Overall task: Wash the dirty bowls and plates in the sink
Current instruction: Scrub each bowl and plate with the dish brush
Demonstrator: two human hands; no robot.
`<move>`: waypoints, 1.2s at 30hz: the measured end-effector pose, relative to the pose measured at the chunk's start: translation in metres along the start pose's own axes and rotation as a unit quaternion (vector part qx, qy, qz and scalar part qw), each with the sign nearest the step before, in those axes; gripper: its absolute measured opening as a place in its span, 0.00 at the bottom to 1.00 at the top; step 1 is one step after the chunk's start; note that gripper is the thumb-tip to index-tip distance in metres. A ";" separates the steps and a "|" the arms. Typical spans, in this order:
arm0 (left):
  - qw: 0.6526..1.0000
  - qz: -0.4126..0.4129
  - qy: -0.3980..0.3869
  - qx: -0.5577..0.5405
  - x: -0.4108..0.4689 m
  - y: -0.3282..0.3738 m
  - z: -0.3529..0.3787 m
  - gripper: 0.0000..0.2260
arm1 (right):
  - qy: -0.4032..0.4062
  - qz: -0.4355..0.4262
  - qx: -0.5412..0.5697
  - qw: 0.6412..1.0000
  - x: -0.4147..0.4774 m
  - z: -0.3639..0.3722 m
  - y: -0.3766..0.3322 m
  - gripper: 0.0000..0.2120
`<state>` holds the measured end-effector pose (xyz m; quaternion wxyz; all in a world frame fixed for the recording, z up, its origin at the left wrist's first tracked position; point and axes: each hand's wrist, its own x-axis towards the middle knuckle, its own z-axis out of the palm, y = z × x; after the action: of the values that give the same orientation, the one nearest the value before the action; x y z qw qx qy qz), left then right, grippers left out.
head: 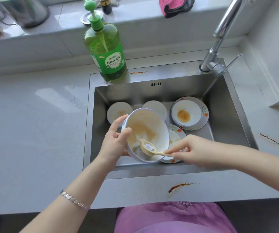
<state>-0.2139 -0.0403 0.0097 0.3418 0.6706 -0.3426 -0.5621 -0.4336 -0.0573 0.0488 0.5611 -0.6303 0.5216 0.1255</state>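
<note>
Bowl (145, 128) orange-smeared, tilted, gripped by left hand (116, 140), right hand (190, 150) pinching brush (148, 147)

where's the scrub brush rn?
Head view, centre: the scrub brush sits in the tilted bowl that the left hand holds over the sink; the right hand pinches its handle.

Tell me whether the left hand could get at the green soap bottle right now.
Probably not: the left hand grips the big stained bowl, so it would have to put that down first. The way itself looks free: the soap bottle stands upright on the sink's back rim, nothing in front.
</note>
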 end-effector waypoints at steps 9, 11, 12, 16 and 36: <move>0.997 -0.026 -0.067 0.032 0.009 0.007 -0.024 0.15 | 0.306 -0.054 0.193 0.930 -0.006 -0.024 0.051 0.12; 0.993 -0.022 -0.110 0.030 0.011 0.009 -0.024 0.20 | 0.326 -0.046 0.306 0.893 0.005 -0.008 0.047 0.17; 0.991 -0.018 -0.133 0.030 0.012 0.011 -0.022 0.22 | 0.312 -0.047 0.351 0.882 0.011 0.003 0.041 0.20; 0.981 -0.001 -0.187 0.044 0.017 0.023 -0.012 0.19 | 0.252 -0.068 0.449 0.855 0.026 0.027 0.028 0.22; 0.954 0.054 0.007 -0.296 -0.009 -0.020 0.053 0.33 | 0.356 -0.045 0.531 0.768 0.036 0.038 -0.004 0.21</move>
<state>-0.2659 -0.0258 -0.0090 0.5572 0.5239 -0.1947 -0.6141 -0.3988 -0.0451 0.0112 0.5850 -0.2542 0.6387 -0.4304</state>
